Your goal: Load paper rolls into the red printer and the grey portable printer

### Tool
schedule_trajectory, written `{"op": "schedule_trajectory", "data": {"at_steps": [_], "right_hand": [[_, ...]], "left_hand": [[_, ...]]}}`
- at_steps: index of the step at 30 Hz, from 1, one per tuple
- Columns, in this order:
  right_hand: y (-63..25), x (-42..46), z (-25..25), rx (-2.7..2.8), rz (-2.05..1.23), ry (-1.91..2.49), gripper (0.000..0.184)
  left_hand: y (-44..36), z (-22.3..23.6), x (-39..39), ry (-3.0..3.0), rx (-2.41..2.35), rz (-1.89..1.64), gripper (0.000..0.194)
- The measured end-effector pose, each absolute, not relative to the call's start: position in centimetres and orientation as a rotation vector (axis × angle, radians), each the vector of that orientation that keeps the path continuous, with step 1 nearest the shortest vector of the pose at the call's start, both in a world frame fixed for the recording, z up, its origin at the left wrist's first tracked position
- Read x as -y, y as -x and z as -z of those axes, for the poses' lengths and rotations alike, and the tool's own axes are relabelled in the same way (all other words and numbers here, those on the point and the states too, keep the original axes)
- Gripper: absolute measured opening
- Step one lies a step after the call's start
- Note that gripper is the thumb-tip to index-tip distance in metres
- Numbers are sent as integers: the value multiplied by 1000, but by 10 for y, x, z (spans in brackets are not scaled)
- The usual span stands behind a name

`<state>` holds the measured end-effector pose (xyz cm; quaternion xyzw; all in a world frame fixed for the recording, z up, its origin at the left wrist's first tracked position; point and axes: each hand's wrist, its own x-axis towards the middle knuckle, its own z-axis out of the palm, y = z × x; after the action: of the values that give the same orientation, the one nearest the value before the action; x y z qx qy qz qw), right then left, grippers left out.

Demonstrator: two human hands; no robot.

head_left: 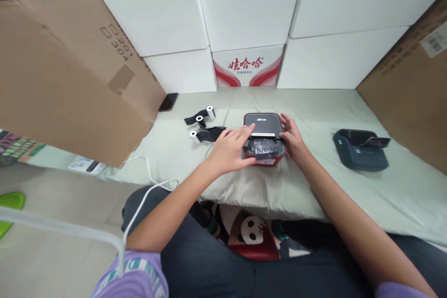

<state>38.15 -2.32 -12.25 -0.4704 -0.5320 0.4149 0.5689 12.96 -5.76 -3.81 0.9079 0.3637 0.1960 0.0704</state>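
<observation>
A small label printer [266, 123] with a dark grey lid and red body sits on the covered surface in front of me. A black printed strip [264, 147] lies over its front slot. My left hand [233, 148] reaches across its left side, fingers stretched out onto the lid and thumb apart near the front. Against the right side, my right hand [292, 138] grips the edge, fingers behind and thumb on the near corner. Left of the printer lie several small white-cored rolls [210, 111] with black strips unwound; my left hand partly hides one strip.
A dark blue-grey device [361, 153] with a strip sticking out stands to the right. White boxes [249, 7] line the back, with cardboard on the left [66, 70] and right [415, 84]. A phone [169, 102] lies back left. A white cable [150, 191] crosses my left arm.
</observation>
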Motion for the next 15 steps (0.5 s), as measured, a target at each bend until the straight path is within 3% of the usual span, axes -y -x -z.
{"op": "schedule_trajectory", "data": {"at_steps": [5,15], "right_hand": [[-377,24,121,1226,-1019,1083,74],[-371,46,108,1264,-848,1214,54]], "left_hand": [[-127,42,48,-2723,-1138,-441,90],[-129,50,47,-2649,-1162,-515,85]]}}
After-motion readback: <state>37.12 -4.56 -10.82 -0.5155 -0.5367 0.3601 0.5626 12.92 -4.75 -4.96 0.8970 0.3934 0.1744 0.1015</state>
